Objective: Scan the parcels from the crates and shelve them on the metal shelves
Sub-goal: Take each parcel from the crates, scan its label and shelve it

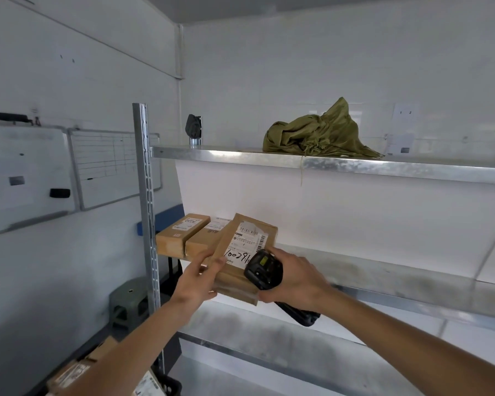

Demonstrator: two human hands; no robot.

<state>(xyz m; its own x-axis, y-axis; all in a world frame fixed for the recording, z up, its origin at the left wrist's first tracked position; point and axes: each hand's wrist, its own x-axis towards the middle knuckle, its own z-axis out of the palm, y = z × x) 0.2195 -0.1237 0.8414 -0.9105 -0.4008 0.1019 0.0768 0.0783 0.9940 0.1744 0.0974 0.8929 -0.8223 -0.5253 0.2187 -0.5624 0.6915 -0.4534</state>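
Two boxes (183, 234) are already sitting on the middle metal shelf (383, 270) — a third parcel (240, 252) is hovering beside them, the left hand (197, 277) gripping its edge, the right hand (295, 277) holding the scanner (263, 270); more parcels (77, 370) are waiting below.

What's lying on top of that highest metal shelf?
A crumpled olive-green cloth bag with a dangling drawstring, and a dark object at the far left corner. Anything behind the bag is hidden.
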